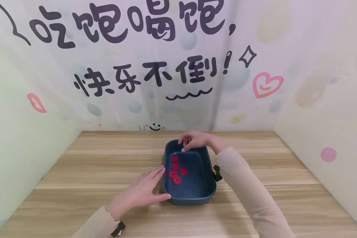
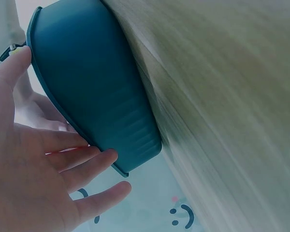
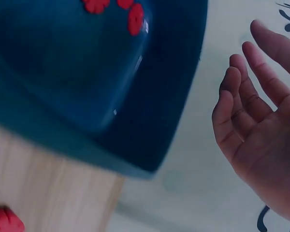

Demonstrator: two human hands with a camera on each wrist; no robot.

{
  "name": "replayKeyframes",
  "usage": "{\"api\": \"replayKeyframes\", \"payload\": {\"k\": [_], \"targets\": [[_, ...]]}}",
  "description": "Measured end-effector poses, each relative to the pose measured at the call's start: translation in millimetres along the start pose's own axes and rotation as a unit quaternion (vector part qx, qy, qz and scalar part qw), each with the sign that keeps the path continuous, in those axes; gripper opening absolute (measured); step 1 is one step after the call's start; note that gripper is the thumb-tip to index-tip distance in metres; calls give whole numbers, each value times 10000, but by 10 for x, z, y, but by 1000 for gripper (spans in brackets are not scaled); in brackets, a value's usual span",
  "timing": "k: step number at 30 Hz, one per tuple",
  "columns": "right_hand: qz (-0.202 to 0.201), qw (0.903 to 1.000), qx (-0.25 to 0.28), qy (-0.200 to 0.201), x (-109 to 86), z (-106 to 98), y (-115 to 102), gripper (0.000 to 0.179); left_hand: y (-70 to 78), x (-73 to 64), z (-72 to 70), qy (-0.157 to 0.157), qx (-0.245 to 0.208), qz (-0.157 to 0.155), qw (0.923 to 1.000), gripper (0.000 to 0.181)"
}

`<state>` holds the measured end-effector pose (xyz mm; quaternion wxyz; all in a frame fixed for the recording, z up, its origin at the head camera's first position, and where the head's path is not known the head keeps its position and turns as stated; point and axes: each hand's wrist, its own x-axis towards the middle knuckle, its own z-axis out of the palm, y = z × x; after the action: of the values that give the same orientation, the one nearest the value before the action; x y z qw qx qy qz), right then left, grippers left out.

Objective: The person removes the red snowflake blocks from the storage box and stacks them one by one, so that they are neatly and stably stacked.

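A deep blue rectangular container point(image 1: 193, 195) stands on the wooden table. Several small red notched discs point(image 1: 175, 166) lie on its floor, mostly toward the left side. My left hand point(image 1: 142, 188) rests its thumb and fingertips against the container's left rim, fingers fairly straight; the left wrist view shows this hand point(image 2: 43, 164) along the outer wall point(image 2: 87, 72). Over the far end hovers my right hand point(image 1: 194, 139), its fingers loosely bent. In the right wrist view nothing sits between the fingers of that hand point(image 3: 261, 121).
Outside the container, a red piece point(image 3: 6, 220) lies on the table in the right wrist view. Wood-grain tabletop point(image 1: 107, 158) extends to both sides. A printed curtain point(image 1: 122, 109) hangs behind the table, and pale walls point(image 1: 324, 115) flank it.
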<state>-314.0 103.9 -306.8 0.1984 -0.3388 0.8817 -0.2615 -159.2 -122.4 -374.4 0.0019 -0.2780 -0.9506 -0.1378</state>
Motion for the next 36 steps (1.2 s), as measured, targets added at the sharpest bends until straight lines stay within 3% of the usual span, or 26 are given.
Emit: {"api": "replayKeyframes", "payload": {"k": [5,17,23,36], "targets": [[291,9994,-68,-197,135,214,-31,33,-11,-2,7,19,10,46,10000,88],[640,9971,-55,-410,308,630,146,30,-16,2,15,-69,-31,-8,10000,90],[896,9953,44,-361,323,710,208,34,-20,3,15,-78,-56,-30,9999,91],[1148,9926,-260,-288,358,789,204,31,-17,9,10,-85,-105,-9,9999,89]]}}
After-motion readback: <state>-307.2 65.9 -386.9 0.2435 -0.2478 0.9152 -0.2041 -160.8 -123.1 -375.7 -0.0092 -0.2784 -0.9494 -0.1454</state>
